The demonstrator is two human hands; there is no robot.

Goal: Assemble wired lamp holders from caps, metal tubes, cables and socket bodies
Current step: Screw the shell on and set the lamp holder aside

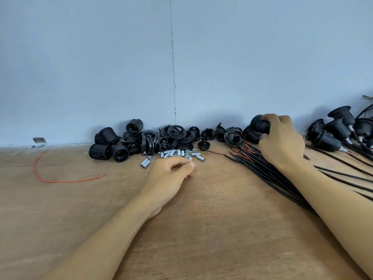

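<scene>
The right hand (pixel 282 138) grips a rounded, glossy black cap (pixel 258 123) above the black cables (pixel 268 170) at the back of the tabletop (pixel 201 229). The left hand (pixel 171 174) curls beside short silvery metal tubes (pixel 177 153); whether it holds one is unclear.

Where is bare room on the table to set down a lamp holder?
Free: between the red wire and left hand; between left hand and cables. Crowded: black parts and metal tubes along the wall, up to the right hand.

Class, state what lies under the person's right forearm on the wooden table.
A bundle of thin black cables with red wire tips runs under the right forearm; the stretch directly beneath it is covered.
</scene>
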